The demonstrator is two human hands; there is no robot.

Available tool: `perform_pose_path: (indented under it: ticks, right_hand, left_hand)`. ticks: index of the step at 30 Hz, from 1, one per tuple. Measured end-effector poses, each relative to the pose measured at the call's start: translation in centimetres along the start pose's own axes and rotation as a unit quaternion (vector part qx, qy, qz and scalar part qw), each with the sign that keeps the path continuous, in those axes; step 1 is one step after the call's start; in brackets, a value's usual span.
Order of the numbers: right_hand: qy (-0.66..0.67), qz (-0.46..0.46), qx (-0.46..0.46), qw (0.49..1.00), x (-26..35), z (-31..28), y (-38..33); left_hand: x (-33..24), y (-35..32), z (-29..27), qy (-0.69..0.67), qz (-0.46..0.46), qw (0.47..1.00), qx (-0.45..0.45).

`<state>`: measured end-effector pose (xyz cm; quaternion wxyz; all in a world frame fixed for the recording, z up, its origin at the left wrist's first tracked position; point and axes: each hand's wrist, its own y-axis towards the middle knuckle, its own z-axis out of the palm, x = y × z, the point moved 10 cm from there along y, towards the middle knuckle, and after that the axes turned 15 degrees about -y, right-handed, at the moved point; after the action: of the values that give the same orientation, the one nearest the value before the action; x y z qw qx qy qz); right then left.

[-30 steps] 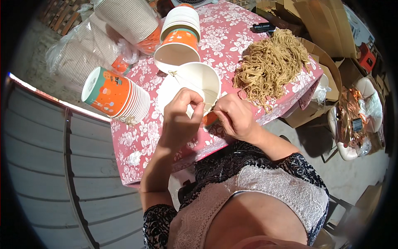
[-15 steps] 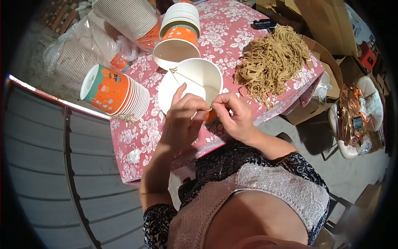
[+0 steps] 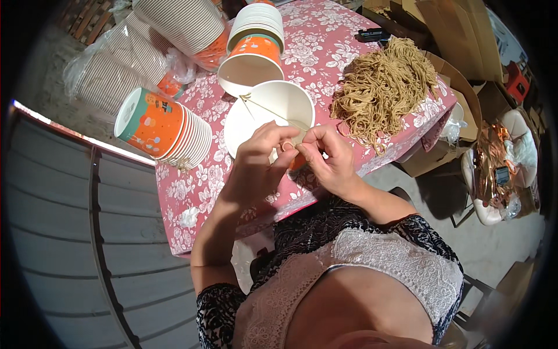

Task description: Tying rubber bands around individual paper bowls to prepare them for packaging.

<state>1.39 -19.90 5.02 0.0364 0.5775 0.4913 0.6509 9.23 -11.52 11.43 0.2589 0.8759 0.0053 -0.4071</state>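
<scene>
In front of me on the table lies a paper bucket (image 3: pixel 293 98) with a white inside and some orange on its outer wall. A thin tan cord (image 3: pixel 272 110) stretches across its opening, knotted at the far left rim. At the near rim, my right hand (image 3: pixel 330 158) pinches the cord between thumb and forefinger. My left hand (image 3: pixel 256 163) is right beside it, its fingers curled around a small loop of the cord near the right fingertips. Both hands partly cover the bucket's near side.
A tangled heap of tan cords (image 3: pixel 386 87) lies at the right of the flowered pink tablecloth (image 3: pixel 317 43). Stacked orange buckets (image 3: pixel 154 122) lie at left, more nested buckets (image 3: pixel 251 64) behind. Bagged stacks (image 3: pixel 110 81) fill the back left. Cardboard boxes (image 3: pixel 465 35) and a chair (image 3: pixel 517 139) stand right.
My left forefinger, earlier raised over the bucket, has curled down toward the cord by my right fingertips. My right hand has stayed nearly in place, still pinching the cord.
</scene>
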Motion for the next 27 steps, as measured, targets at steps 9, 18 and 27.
perform_pose_path:
  ticks: [9,18,27]
  right_hand:
    - [-0.005,0.005,0.011,1.0,0.0,-0.1,0.3]
    - [0.01,0.018,0.019,1.0,-0.1,0.1,0.3]
    - [-0.018,0.009,0.028,0.999,0.1,-0.5,0.1]
  left_hand:
    - [0.4,-0.4,-0.2,-0.006,0.015,1.0,-0.002]
    - [-0.2,0.2,0.2,-0.035,0.042,0.998,0.008]
    - [1.1,0.5,0.0,-0.014,-0.025,0.999,-0.037]
